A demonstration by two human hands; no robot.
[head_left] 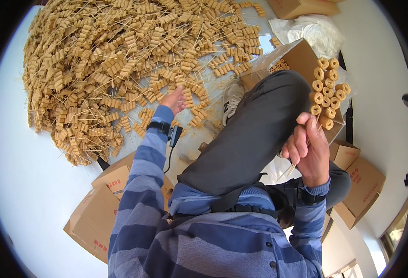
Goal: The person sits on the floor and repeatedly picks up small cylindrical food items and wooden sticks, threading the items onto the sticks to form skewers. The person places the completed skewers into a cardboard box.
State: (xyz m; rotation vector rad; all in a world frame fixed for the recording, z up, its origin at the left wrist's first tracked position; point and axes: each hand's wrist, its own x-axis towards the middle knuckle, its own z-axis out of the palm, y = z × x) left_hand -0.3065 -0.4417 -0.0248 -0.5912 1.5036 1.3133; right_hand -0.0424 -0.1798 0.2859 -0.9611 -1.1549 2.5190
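Note:
In my raised right hand (309,146), the fingers are closed round the thin sticks of several skewers (328,90). Tan, hollow ring-shaped pieces are threaded along those sticks, and the bare stick ends poke out below my palm. My left hand (174,100) reaches to the near edge of a large heap of similar skewers (106,60). Its fingers are stretched out beside a loose skewer (188,97), with nothing visible held in them. Whether the fingertips touch that skewer is hard to tell.
Beyond my bent knee stands an open cardboard box (301,53), partly hidden, with more skewers inside. White plastic bags (312,34) lie behind it. Cardboard boxes (93,217) are at lower left, and another box (361,190) is at right. My shoe (233,99) rests by the heap.

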